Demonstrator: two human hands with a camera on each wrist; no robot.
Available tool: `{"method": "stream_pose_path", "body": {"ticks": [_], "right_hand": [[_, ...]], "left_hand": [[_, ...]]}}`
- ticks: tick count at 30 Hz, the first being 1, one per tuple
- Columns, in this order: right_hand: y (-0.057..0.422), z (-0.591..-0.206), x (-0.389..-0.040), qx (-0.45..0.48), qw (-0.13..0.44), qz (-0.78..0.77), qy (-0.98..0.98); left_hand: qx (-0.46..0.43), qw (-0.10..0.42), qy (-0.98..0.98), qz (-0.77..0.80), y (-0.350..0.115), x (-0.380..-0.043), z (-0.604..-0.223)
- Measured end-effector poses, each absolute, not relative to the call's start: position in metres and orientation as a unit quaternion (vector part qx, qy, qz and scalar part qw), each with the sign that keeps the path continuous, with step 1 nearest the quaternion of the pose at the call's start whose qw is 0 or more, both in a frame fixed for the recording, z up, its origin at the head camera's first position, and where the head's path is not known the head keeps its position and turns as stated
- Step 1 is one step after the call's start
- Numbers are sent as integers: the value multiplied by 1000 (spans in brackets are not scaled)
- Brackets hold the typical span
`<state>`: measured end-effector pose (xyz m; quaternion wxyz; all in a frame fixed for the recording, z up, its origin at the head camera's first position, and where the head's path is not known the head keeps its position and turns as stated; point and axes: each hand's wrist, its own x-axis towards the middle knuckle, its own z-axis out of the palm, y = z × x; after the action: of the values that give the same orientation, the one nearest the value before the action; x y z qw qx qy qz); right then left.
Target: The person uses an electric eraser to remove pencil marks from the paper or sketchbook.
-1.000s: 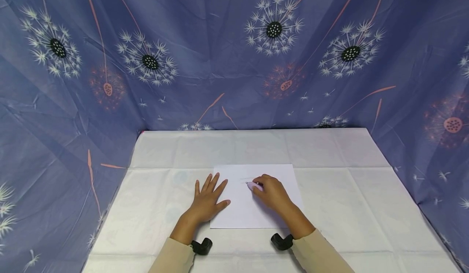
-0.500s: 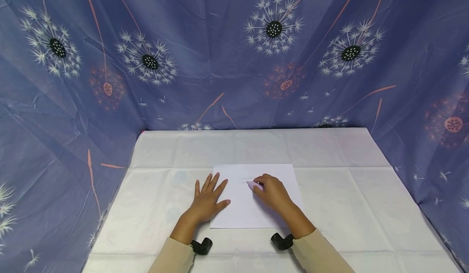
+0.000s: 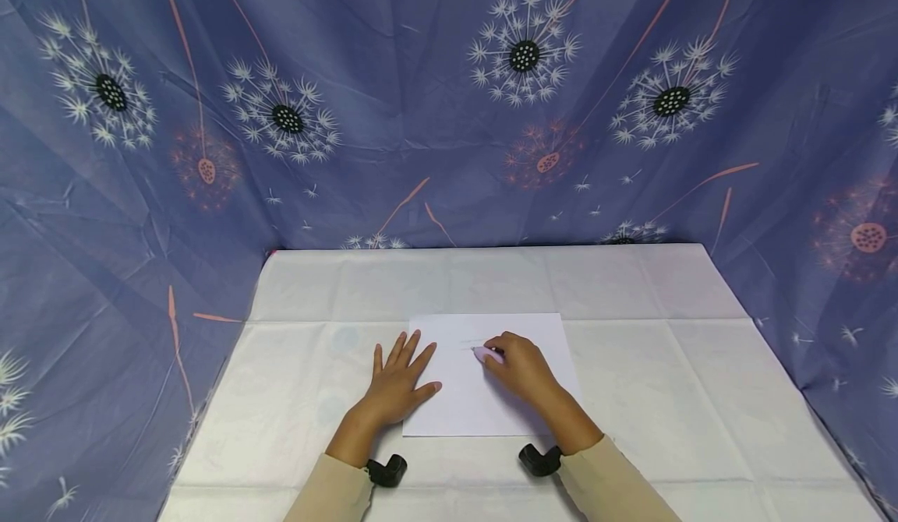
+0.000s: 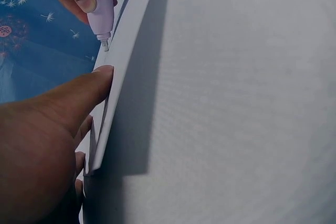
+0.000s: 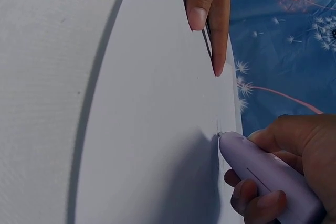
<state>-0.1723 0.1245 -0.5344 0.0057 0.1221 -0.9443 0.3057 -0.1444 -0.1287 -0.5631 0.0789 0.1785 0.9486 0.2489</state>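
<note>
A white sheet of paper [image 3: 449,409] lies on the table, with a few faint grey lines [image 3: 471,342] near its upper middle. My left hand [image 3: 394,388] is spread flat over the sheet's left edge, thumb and fingertips resting on the paper. In my right hand [image 3: 526,370] I pinch a thick lilac pen-shaped tool [image 3: 486,354] between thumb and fingers. Its narrow tip meets the paper beside the lines in the right wrist view. The left wrist view shows its metallic tip, and the sheet's near edge [image 4: 113,124] casting a shadow on the table. My palm hides the tool's rear end in the head view.
A white creased cloth [image 3: 666,397] covers the table. Blue curtains with dandelion prints [image 3: 421,117] hang behind it and at both sides. Black wrist-camera mounts [image 3: 387,471] stick out at my inner wrists, just below the paper's near edge.
Both hands stay in almost the same place. The tool's tip shifts very slightly right, then back left, over the paper.
</note>
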Motion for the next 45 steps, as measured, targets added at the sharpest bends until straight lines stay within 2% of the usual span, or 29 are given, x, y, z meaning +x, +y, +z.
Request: {"method": "stream_pose_path", "body": {"ticks": [45], "right_hand": [[116,-535,-170,125,21,291,-948]], "left_hand": [[186,57,946,260,-130,-145,-570]]}}
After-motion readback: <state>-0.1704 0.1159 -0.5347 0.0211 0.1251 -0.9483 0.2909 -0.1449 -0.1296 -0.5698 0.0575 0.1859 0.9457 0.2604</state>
